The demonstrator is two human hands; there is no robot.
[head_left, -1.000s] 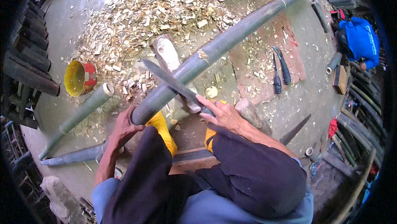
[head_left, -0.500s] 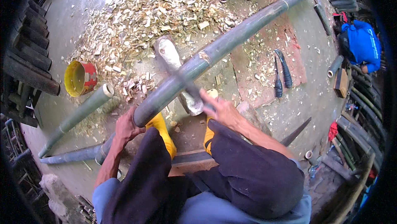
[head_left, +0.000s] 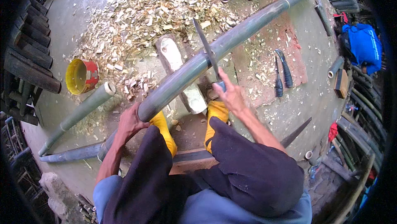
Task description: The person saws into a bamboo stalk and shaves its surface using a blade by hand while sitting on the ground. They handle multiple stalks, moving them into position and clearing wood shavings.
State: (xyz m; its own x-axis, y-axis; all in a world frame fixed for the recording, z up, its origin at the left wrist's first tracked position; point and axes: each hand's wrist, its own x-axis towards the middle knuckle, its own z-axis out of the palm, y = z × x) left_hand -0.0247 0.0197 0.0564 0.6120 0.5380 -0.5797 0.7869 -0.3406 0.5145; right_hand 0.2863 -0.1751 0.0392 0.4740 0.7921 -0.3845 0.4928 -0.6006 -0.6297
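I see left hand (head_left: pixel 131 121) clamped on near end of long green bamboo pole (head_left: pixel 215 50). Pole runs diagonally from lap across pale wooden chopping block (head_left: pixel 173 58) on floor. Right hand (head_left: pixel 229 94) closed around handle of long steel machete (head_left: pixel 205 48), blade raised, crossing above pole. Pale bamboo shavings (head_left: pixel 136 13) litter concrete floor; yellow bucket (head_left: pixel 80 75) sits left, well apart.

We lose the near end of the long bamboo pole (head_left: pixel 198 67) under our left hand (head_left: pixel 131 121), knife handle buried in our right hand (head_left: pixel 230 96), blade (head_left: pixel 205 45) edge too thin to judge, our feet half hidden by dark trousers (head_left: pixel 215 174), corners blacked out by the lens rim.
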